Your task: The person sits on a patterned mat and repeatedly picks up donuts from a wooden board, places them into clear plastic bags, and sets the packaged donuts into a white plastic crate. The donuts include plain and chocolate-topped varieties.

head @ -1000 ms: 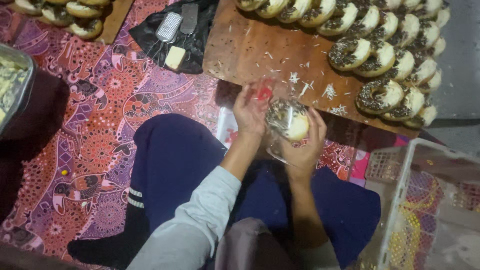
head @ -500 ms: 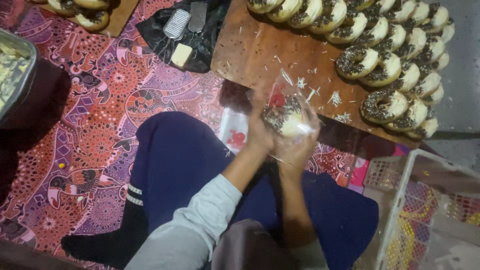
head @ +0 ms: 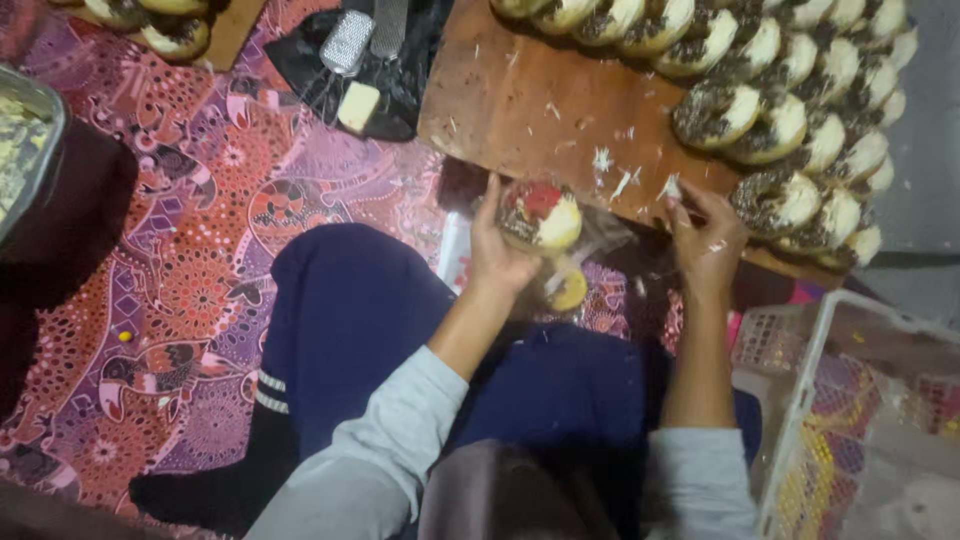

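Note:
My left hand (head: 497,252) holds a topped doughnut in a clear plastic bag (head: 540,215) just off the near edge of the wooden board (head: 520,100). My right hand (head: 705,235) has left the bag and rests at the board's near edge, fingers bent, beside the closest chocolate-topped doughnuts (head: 775,200). Several more doughnuts lie in rows along the board's far and right side. White shavings are scattered on the board. A small yellowish piece (head: 570,290) lies below the bagged doughnut.
A black cloth (head: 320,70) holds a metal grater (head: 348,42) and a cheese block (head: 358,105). A metal tray (head: 25,150) sits at the left and a white plastic basket (head: 800,400) at the right. My legs in dark trousers lie on the patterned red mat (head: 180,230).
Both hands held the bagged doughnut before. Now only the left hand keeps it, and the right hand has moved right to the board's edge near the doughnuts.

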